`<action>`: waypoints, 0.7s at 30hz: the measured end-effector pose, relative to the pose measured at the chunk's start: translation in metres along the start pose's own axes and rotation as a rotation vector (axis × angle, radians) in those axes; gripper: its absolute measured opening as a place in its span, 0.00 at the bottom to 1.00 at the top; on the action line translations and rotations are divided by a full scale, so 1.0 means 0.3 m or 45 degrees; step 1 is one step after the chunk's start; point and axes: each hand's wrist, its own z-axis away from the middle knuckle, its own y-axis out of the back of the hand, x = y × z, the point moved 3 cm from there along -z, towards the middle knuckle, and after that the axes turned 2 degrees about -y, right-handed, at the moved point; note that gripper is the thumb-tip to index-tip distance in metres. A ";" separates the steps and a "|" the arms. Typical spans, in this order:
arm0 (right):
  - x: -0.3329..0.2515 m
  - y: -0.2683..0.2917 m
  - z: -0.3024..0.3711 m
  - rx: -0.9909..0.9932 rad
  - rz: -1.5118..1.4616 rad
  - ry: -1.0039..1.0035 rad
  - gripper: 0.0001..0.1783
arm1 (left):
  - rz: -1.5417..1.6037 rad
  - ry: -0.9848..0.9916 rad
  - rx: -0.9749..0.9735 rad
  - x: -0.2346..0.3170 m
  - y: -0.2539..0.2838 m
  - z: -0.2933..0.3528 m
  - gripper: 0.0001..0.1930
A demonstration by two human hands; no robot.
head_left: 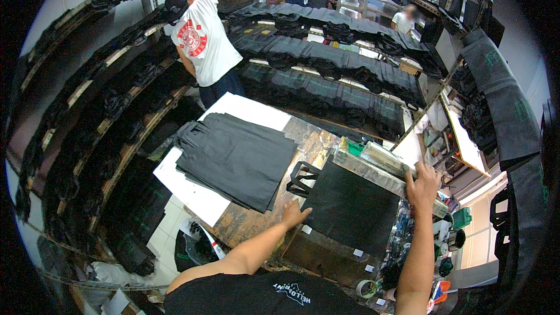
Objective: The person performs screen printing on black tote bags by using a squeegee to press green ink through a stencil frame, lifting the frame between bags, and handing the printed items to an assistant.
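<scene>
A black tote bag [353,201] lies flat on the work table in front of me, its handles [302,179] sticking out to the left. My left hand [296,214] is at the bag's near left corner, fingers closed on its edge. On the right, my right hand [423,186] is wrapped round the end of a long, pale frame [382,160], which looks like a screen-printing frame seen nearly edge-on. It stands along the bag's far side. To the left, a stack of black tote bags [236,157] rests on white sheets [248,109].
Racks [326,52] draped with black bags surround the table [242,221]. A person in a white shirt [204,38] reaches up at the far left; others are farther back. Paint-stained containers [457,239] and a tape roll [367,289] sit at the right. More bags [501,99] hang there.
</scene>
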 end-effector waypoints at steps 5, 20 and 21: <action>0.006 0.004 0.001 -0.001 -0.003 -0.001 0.20 | 0.097 0.041 -0.032 0.029 0.003 0.002 0.44; 0.003 -0.009 0.000 -0.022 -0.006 -0.032 0.21 | 0.134 0.045 0.004 0.014 0.011 0.001 0.45; 0.005 -0.011 0.000 -0.032 -0.009 -0.041 0.21 | 0.145 0.041 -0.008 0.007 0.006 0.000 0.45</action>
